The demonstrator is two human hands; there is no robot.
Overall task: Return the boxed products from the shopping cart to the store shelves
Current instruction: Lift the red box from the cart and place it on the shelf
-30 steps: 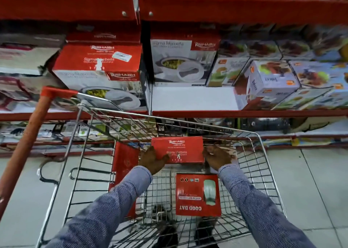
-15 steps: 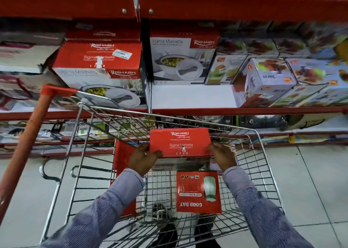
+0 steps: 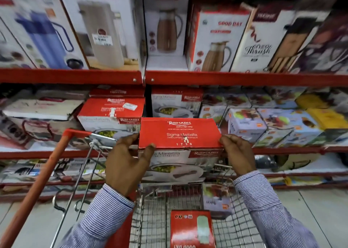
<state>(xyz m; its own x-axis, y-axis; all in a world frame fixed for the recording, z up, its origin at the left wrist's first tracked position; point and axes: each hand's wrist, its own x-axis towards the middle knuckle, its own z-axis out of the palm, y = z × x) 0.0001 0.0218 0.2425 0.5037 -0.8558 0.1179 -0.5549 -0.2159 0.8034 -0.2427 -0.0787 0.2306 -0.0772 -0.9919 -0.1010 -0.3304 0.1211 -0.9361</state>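
I hold a red and white Rishabh casserole box [image 3: 179,134] with both hands, above the shopping cart [image 3: 88,172] and level with the middle shelf [image 3: 282,150]. My left hand [image 3: 128,161] grips its left side, my right hand [image 3: 238,153] its right side. Matching Rishabh boxes [image 3: 111,114] stand on that shelf just behind and to the left. In the cart basket lie a red Good Day box [image 3: 192,229], a small white juicer box [image 3: 216,200] and a red box [image 3: 120,232] on edge, partly hidden by my left sleeve.
The cart's orange handle [image 3: 35,189] runs diagonally at the left. The top shelf [image 3: 207,77] carries tall flask and jug boxes. Juicer boxes [image 3: 263,127] fill the middle shelf's right part. Lower shelves hold flat goods. Tiled floor [image 3: 320,210] shows at the right.
Both hands have lifted the casserole box up out of the cart to the height of the middle shelf. The view has tilted upward, showing the top shelf.
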